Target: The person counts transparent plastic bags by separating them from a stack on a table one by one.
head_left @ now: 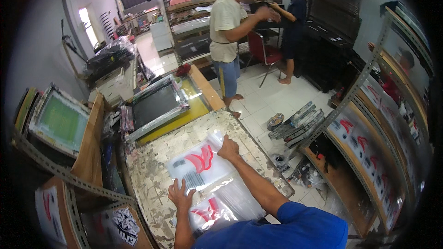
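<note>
Head view. Worktable (152, 166), pale paint flaked: a clear printed plastic sheet (199, 162) was laid at its middle, red and dark motifs borne on its face. Further clear sheets (236, 199) were placed just nearer the body, partly covered by the blue sleeve (295, 223).

Holders. In the right-hand metal rack (355, 90), boards bearing red-printed clear sheets were shelved in tiers. In the left-hand rack (44, 162), a green-meshed frame (62, 123) was leaned.

Orientation. The sheet's long axis was directed obliquely, from lower left to upper right; its upper right end was rumpled.

Hands. The left hand (181, 195) was spread, fingertips set at the sheet's lower left edge. The right hand (228, 147) was placed at the upper right end, fingers drawn together; whether film was pinched could not be told.

Edges. Bare tabletop was left beyond the sheet and along both sides. The far end was bounded by a dark-meshed frame (158, 103) rested over a yellow panel (197, 93). The right table edge was bordered by tiled floor (253, 110).
</note>
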Demonstrator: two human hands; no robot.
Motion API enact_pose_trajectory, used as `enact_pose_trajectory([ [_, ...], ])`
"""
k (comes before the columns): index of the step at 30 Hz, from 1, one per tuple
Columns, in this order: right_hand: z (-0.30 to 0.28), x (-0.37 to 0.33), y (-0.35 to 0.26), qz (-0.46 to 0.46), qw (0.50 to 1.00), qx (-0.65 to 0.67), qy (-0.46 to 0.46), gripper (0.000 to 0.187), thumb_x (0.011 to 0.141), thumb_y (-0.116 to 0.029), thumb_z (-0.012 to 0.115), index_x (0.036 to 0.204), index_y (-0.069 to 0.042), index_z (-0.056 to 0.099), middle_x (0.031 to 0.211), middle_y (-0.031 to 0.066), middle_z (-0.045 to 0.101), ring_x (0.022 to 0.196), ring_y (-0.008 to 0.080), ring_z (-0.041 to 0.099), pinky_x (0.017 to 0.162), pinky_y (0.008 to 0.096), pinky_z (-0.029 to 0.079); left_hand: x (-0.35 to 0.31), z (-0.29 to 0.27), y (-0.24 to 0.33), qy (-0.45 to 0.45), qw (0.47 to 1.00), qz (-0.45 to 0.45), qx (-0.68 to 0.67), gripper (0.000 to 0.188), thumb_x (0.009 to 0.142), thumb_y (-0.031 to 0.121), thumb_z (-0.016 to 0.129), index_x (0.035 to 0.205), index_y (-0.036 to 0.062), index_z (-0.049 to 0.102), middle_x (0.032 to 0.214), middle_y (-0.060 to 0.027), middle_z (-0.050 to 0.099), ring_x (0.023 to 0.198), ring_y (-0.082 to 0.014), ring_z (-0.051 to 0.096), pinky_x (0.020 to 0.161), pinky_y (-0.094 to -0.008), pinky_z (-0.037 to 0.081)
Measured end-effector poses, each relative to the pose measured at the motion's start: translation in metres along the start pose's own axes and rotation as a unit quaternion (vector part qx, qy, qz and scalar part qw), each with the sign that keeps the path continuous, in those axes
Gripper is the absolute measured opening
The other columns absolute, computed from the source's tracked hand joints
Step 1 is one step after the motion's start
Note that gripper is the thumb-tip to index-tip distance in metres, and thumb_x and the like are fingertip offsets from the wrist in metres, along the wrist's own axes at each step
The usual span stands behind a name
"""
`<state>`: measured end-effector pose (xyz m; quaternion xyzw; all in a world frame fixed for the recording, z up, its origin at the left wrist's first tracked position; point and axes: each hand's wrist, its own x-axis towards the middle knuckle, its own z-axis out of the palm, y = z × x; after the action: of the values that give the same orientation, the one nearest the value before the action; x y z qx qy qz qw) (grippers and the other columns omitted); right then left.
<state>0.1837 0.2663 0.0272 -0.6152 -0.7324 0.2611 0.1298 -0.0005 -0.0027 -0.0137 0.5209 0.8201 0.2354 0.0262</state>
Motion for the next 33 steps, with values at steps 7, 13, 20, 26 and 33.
enact_pose_trajectory([
  [7, -0.009, 0.023, 0.011, 0.026, 0.998, 0.023, -0.058, 0.090, 0.054, -0.031, 0.083, 0.130, 0.000, 0.045, 0.115, 0.0231, 0.065, 0.104, 0.0363, 0.064, 0.089, 0.0416, 0.052, 0.007, 0.005, -0.004, 0.004, 0.998, 0.009, 0.067, 0.075, 0.068, 0.040, 0.080, 0.137, 0.0238, 0.054, 0.152, -0.0053, 0.035, 0.125, -0.0371, 0.036, 0.101, -0.0570, 0.029],
  [13, -0.027, 0.005, 0.007, -0.033, 0.996, 0.080, -0.025, 0.077, 0.053, -0.018, 0.082, 0.121, 0.001, 0.053, 0.114, 0.0227, 0.064, 0.106, 0.0339, 0.063, 0.092, 0.0390, 0.050, 0.011, 0.006, 0.002, -0.024, 0.999, -0.010, 0.020, 0.070, 0.075, 0.048, 0.073, 0.137, 0.0222, 0.054, 0.151, -0.0069, 0.036, 0.131, -0.0346, 0.031, 0.104, -0.0517, 0.023],
  [20, -0.040, -0.053, 0.008, -0.313, 0.936, 0.157, 0.040, 0.065, 0.058, -0.013, 0.078, 0.115, 0.001, 0.052, 0.104, 0.0209, 0.064, 0.095, 0.0390, 0.063, 0.081, 0.0423, 0.052, 0.003, -0.004, 0.001, -0.053, 0.998, -0.034, 0.016, 0.072, 0.074, 0.053, 0.073, 0.137, 0.0223, 0.055, 0.152, -0.0051, 0.035, 0.132, -0.0318, 0.029, 0.105, -0.0493, 0.022],
  [26, -0.029, -0.106, 0.013, -0.541, 0.830, 0.125, 0.053, 0.056, 0.053, -0.005, 0.076, 0.106, -0.004, 0.057, 0.104, 0.0140, 0.062, 0.092, 0.0324, 0.063, 0.079, 0.0405, 0.053, 0.003, 0.000, 0.000, -0.014, 0.999, -0.015, 0.028, 0.068, 0.073, 0.054, 0.073, 0.131, 0.0221, 0.061, 0.152, -0.0032, 0.034, 0.128, -0.0313, 0.034, 0.104, -0.0497, 0.026],
  [33, -0.034, -0.124, 0.009, -0.606, 0.795, 0.020, 0.030, 0.053, 0.050, -0.006, 0.072, 0.100, -0.006, 0.058, 0.100, 0.0077, 0.061, 0.091, 0.0252, 0.062, 0.076, 0.0360, 0.052, 0.005, -0.003, 0.001, -0.037, 0.999, -0.021, 0.032, 0.060, 0.070, 0.040, 0.078, 0.124, 0.0194, 0.065, 0.151, -0.0055, 0.036, 0.129, -0.0326, 0.033, 0.102, -0.0500, 0.026],
])
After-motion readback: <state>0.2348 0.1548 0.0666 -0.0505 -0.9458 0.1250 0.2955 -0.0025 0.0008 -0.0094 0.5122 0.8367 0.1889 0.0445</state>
